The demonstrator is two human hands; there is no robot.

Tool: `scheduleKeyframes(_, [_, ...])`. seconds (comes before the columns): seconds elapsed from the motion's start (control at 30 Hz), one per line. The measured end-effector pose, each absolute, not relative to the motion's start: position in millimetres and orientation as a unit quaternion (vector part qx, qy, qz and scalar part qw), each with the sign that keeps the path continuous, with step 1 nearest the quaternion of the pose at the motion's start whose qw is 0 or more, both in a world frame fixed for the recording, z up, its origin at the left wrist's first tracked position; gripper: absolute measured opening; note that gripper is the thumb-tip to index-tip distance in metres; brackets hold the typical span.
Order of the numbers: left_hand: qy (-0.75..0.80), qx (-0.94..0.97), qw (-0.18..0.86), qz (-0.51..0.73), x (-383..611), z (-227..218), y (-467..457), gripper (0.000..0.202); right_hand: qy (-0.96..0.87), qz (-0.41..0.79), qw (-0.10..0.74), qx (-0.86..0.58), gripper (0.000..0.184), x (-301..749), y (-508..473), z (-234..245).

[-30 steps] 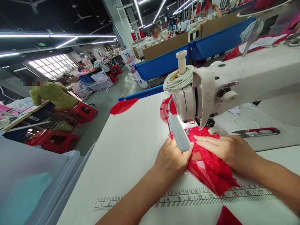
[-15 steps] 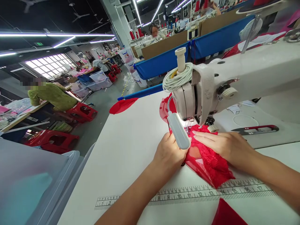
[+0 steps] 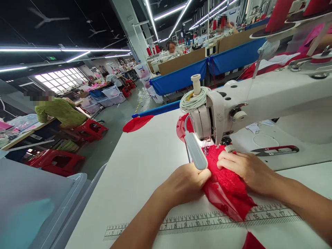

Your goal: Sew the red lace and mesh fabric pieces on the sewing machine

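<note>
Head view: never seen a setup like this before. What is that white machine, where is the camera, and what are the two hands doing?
The camera sits on the worker's head, looking down at a white table. The white machine is a sewing machine. Red lace fabric lies under its needle end. The left hand presses the fabric's left edge; the right hand lies flat on top. A printed ruler runs along the table's near edge; red-handled snips lie behind the right hand.

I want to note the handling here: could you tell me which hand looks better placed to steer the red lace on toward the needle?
Probably the right hand: it lies flat on the red lace just before the presser foot. The left hand grips the edge under the lamp.
</note>
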State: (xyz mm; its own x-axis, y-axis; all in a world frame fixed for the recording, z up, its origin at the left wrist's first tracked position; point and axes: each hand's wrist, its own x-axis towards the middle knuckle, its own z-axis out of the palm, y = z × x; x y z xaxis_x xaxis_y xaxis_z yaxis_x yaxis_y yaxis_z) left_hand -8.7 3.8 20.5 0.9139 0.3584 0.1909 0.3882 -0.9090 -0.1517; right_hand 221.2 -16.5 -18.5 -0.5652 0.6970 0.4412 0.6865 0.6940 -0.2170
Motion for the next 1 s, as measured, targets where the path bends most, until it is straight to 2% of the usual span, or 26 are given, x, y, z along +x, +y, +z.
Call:
scheduleKeyframes(0.1, [-0.222, -0.967, 0.097, -0.082, -6.9, 19.8, 2.5, 0.016, -0.888, 0.03, 0.222, -0.402, 0.019, 220.2, -17.1, -14.9])
scheduleKeyframes(0.3, [-0.248, -0.956, 0.118, -0.098, -2.7, 15.3, -4.5, 0.028, -0.891, 0.039, 0.27, -0.362, 0.024, 225.9, -17.4, -22.2])
scheduleKeyframes(0.5, [-0.243, -0.955, 0.134, -0.105, -0.8, 17.3, -7.7, 0.025, -0.89, -0.008, 0.297, -0.347, 0.025, 230.8, -15.7, -25.8])
scheduleKeyframes(0.73, [-0.252, -0.954, 0.114, -0.112, 0.4, 8.6, -10.6, 0.027, -0.884, 0.01, 0.309, -0.351, 0.028, 230.5, -15.5, -23.3])
scheduleKeyframes(0.87, [-0.309, -0.939, -0.011, -0.153, 3.7, 5.4, 3.0, 0.019, -0.876, 0.019, 0.294, -0.383, 0.028, 224.0, -17.4, -18.5])
scheduleKeyframes(0.93, [-0.314, -0.925, -0.131, -0.167, 5.3, 8.6, 12.2, 0.014, -0.863, 0.075, 0.306, -0.396, 0.027, 219.3, -18.6, -13.1])
scheduleKeyframes(1.0, [-0.342, -0.888, -0.249, -0.179, 6.6, 13.7, 20.4, 0.017, -0.826, 0.176, 0.367, -0.39, 0.026, 215.7, -19.1, -7.3])
